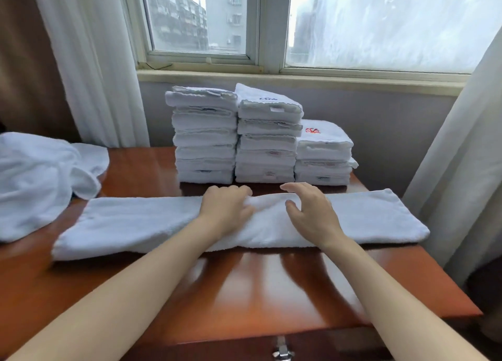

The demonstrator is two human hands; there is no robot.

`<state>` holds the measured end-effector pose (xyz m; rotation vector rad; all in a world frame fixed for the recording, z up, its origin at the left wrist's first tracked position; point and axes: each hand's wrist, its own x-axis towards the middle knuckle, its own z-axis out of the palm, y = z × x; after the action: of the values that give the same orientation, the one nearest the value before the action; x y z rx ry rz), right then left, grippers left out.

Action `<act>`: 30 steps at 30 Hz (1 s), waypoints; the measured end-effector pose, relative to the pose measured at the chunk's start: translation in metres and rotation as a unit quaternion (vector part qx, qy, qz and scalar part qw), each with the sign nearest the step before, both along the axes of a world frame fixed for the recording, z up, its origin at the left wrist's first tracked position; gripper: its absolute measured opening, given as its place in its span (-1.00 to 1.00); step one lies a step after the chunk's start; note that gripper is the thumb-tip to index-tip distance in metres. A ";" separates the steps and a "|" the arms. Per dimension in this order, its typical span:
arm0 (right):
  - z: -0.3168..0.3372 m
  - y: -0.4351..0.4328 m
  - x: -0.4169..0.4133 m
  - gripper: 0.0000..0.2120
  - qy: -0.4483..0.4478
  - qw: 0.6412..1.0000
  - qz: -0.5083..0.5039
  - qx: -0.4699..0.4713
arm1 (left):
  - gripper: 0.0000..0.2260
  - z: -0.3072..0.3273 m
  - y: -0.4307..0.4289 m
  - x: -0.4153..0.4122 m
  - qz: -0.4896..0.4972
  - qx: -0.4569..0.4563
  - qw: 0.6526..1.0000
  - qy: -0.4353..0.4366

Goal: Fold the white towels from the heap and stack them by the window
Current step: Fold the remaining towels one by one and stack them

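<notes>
Under both hands, at the middle of its length, lies the long white terry towel (130, 225), doubled lengthwise into a narrow strip that runs crosswise over the glossy red-brown wooden bench (244, 292). My left hand (225, 211) has its fingers (239, 191) curled over the strip's far edge, gripping a small bunch of cloth. I judge that this pins the centre so the strip does not slide on the slick wood. My right hand (309, 214) is just beside it, fingers loose and spread, holding nothing, the palm low over the cloth; whether it touches I cannot tell. It looks placed to smooth outward or to reach for the right-hand end, which lies at the bench's edge.

Just beyond my fingers, against the wall below the window (201, 21), stand three stacks of folded white towels (269, 143), touching side by side. The one farthest right is the lowest, so this towel likely belongs there. Well off to the left of my left hand slumps the heap of loose white towels (35, 181), apart from the finished ones. Next, I think, comes folding the ends toward the middle.
</notes>
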<state>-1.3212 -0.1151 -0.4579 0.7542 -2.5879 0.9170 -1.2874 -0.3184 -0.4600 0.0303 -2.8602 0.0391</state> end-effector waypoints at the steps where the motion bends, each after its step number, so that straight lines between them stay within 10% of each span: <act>1: 0.002 -0.011 0.005 -0.64 -0.001 1.000 0.016 0.001 | -0.64 0.003 -0.013 0.011 0.003 -0.001 1.000 0.001; 23: 0.001 -0.189 0.074 -0.80 -0.009 0.980 0.148 0.133 | -0.76 0.013 -0.188 0.159 0.154 -0.007 0.988 0.022; 30: 0.015 -0.193 0.060 -0.90 0.049 0.991 0.122 0.025 | -0.81 0.013 -0.217 0.156 0.146 0.361 0.913 0.125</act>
<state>-1.2608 -0.3081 -0.4431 1.1199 -2.4786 0.8580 -1.1318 -0.5354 -0.4472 0.5624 -2.4272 -0.8899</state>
